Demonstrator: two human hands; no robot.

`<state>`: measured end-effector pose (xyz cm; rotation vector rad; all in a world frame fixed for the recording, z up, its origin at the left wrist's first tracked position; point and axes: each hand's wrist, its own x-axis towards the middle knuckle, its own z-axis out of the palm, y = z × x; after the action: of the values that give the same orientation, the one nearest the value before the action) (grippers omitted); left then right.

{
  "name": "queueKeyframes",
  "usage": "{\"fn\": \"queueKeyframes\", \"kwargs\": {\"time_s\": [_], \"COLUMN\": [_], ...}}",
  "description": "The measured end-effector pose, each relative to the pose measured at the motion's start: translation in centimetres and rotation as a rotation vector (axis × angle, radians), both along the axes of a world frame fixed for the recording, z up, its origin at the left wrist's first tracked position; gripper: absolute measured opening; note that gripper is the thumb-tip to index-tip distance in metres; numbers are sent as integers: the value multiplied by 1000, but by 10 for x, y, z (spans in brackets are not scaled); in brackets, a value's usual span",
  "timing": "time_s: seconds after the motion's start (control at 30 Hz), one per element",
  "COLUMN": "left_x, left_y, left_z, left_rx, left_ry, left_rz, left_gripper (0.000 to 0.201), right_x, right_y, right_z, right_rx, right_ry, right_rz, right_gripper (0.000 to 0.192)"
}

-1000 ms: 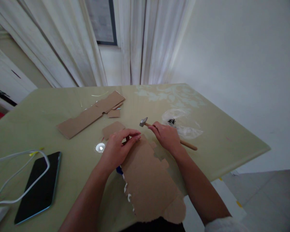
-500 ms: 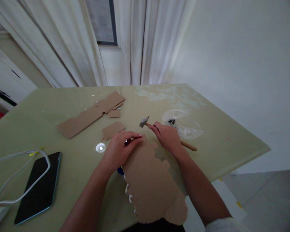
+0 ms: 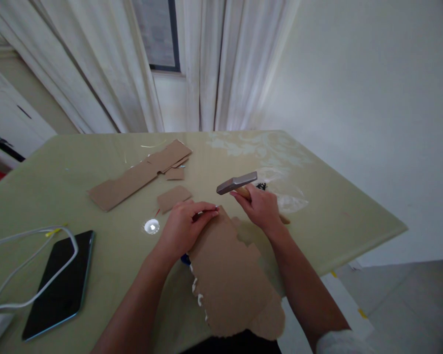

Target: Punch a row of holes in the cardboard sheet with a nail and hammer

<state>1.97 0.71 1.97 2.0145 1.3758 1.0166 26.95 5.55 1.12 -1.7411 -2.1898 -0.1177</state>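
Note:
My right hand is wrapped round the wooden handle of a hammer, whose grey metal head is raised above the table to the right of my left fingertips. My left hand is closed in a pinch at the far corner of a brown cardboard piece. Something tiny shows at its fingertips, too small to name. The cardboard reaches back to the near table edge, with white blobs along its left side. Under that side, a bit of a blue object peeks out, mostly hidden.
Behind my right hand lies a clear plastic bag with small black pieces. A long cardboard strip and smaller scraps lie left of centre, near a shiny round object. A black tablet and white cable occupy the left.
The hammer has been lifted and turned, so its head shows larger and further right. My left hand and the cardboard have hardly moved.

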Motion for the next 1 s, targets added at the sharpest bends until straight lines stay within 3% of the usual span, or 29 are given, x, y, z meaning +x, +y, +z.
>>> {"fn": "queueKeyframes", "kwargs": {"time_s": [0.23, 0.47, 0.6, 1.0], "left_x": [0, 2, 2, 4], "left_y": [2, 3, 4, 4], "left_z": [-3, -5, -6, -4], "left_rx": [38, 36, 57, 62], "left_ry": [11, 35, 52, 42], "left_rz": [-17, -20, -4, -18], "left_gripper": [17, 18, 17, 15], "right_x": [7, 1, -6, -15], "right_y": [-1, -2, -9, -20], "right_z": [19, 77, 101, 99], "right_rx": [22, 64, -5, -29], "right_ry": [38, -269, -449, -504], "right_rz": [16, 5, 31, 24], "right_gripper": [47, 41, 38, 37]}}
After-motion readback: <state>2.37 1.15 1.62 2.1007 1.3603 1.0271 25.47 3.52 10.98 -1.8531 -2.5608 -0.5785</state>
